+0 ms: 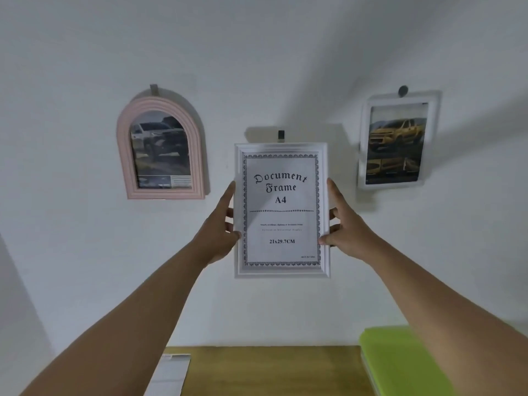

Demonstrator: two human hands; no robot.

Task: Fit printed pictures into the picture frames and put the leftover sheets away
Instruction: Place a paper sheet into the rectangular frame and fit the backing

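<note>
A white A4 document frame (pixel 281 210) with its "Document Frame A4" insert sheet is against the wall, just below a small dark hook (pixel 281 136). My left hand (pixel 220 224) grips its left edge and my right hand (pixel 344 224) grips its right edge. A pink arched frame (pixel 161 147) hangs to the left with a picture of a grey truck. To the right hangs a white rectangular frame (pixel 397 141) holding a picture of a yellow truck.
A wooden table (pixel 271 367) runs along the bottom. A green folder (pixel 400 364) lies on its right side, and a grey printed sheet (pixel 170 372) lies at its left. The wall is plain white.
</note>
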